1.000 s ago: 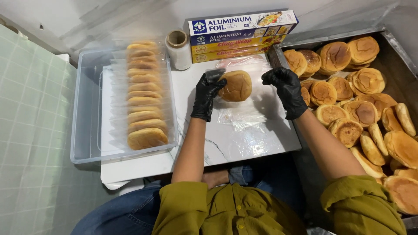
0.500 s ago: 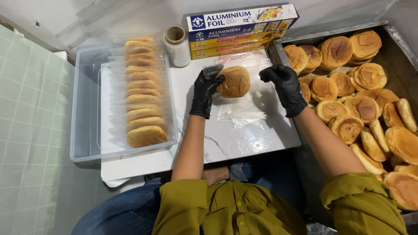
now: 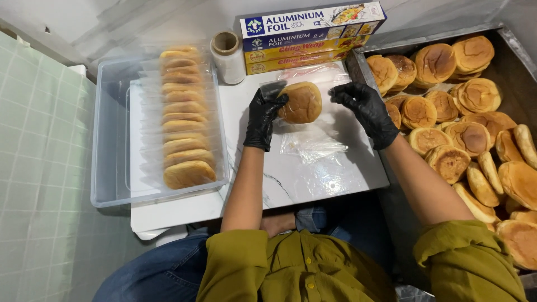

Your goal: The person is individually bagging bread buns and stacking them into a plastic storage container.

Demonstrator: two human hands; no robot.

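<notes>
pale green tiled floor (image 3: 33,184), white marble tabletop (image 3: 296,179)

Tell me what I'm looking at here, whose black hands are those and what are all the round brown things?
The camera sits on a person's head and looks down, so you see their own two arms. The hands are black because they wear gloves. The left hand holds a round bun over a white tabletop. The right hand is spread open beside the bun, touching thin clear plastic wrap. On the left is a clear plastic box with a row of wrapped buns. On the right a tray is piled with bare buns. At the back lie boxes of foil and wrap and a roll.
</notes>
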